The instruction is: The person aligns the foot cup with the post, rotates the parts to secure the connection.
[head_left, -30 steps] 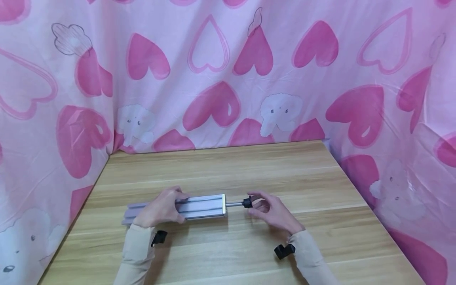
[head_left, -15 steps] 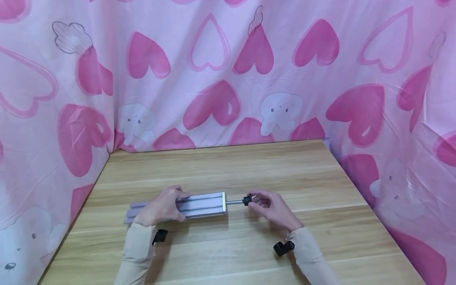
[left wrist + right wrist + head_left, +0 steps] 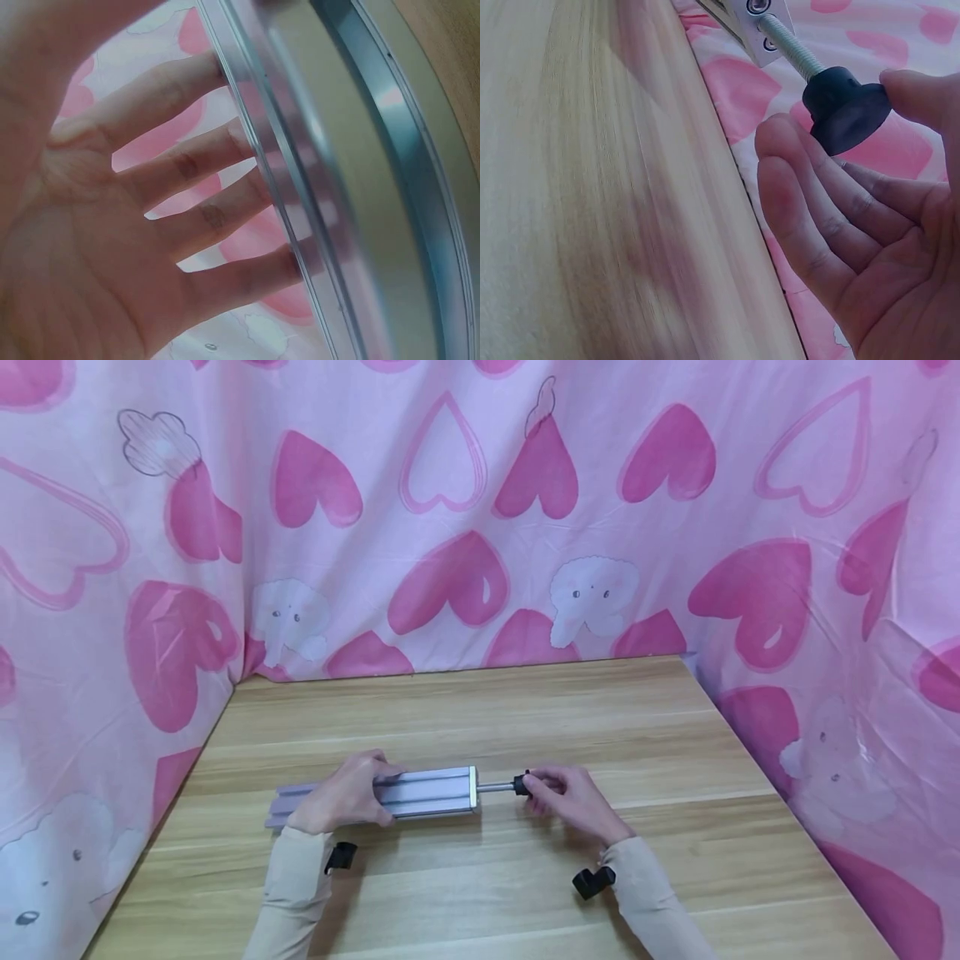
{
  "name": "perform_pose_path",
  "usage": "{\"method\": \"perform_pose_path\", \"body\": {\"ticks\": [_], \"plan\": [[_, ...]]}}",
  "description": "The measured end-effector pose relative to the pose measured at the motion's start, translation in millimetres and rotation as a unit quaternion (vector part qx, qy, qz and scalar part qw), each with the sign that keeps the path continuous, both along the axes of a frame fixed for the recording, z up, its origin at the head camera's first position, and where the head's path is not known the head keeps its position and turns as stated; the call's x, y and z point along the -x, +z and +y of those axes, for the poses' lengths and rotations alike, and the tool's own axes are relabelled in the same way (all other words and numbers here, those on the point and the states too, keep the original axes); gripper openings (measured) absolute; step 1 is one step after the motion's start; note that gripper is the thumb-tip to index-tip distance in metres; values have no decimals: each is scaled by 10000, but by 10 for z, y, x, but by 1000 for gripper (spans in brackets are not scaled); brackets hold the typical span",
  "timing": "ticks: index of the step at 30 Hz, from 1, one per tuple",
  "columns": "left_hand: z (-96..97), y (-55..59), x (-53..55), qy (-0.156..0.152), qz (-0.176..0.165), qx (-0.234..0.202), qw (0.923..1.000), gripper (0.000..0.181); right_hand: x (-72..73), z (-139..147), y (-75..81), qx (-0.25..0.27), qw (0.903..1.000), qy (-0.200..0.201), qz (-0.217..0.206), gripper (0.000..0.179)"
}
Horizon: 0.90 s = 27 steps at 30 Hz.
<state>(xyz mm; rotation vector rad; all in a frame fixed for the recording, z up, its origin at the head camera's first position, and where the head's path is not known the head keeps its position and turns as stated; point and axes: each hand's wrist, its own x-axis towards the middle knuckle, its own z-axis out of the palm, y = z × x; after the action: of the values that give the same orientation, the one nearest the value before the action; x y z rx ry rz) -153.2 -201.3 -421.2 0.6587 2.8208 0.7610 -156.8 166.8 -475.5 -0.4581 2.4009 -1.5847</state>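
A silver aluminium extrusion profile [image 3: 427, 787] lies crosswise in the head view. My left hand [image 3: 345, 797] grips it from above near its middle, thumb on the near side. In the left wrist view, the fingertips [image 3: 281, 262] press against the grooved side of the profile [image 3: 337, 157]. From the end plate [image 3: 473, 789] a threaded rod [image 3: 495, 787] sticks out to the right, with a black levelling foot [image 3: 520, 784] on its tip. My right hand [image 3: 576, 800] pinches this foot. The right wrist view shows the thumb at the rim of the foot [image 3: 847, 112] and fingers curled below.
A wood-grain table [image 3: 480, 710] lies under the work. Pink heart-print cloth [image 3: 450, 568] hangs along its back and both sides. Black camera mounts [image 3: 594, 882] sit on both wrists, over the beige sleeves.
My right thumb and fingers have turned around the black foot, with the thumb now across its near upper side. The left hand and profile stay nearly where they were.
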Motion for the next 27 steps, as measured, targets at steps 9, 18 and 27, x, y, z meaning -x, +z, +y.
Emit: {"method": "perform_pose_path", "body": {"ticks": [9, 18, 27], "plan": [[-33, 35, -4, 19, 20, 108, 9999, 68, -51, 18, 44, 312, 9990, 222, 248, 54], [-7, 18, -31, 162, -33, 82, 9998, 70, -45, 23, 6, 1006, 9918, 601, 501, 52], [24, 2, -43, 153, -164, 63, 9997, 70, -23, 56, -8, 436, 9966, 213, 660, 47]]}}
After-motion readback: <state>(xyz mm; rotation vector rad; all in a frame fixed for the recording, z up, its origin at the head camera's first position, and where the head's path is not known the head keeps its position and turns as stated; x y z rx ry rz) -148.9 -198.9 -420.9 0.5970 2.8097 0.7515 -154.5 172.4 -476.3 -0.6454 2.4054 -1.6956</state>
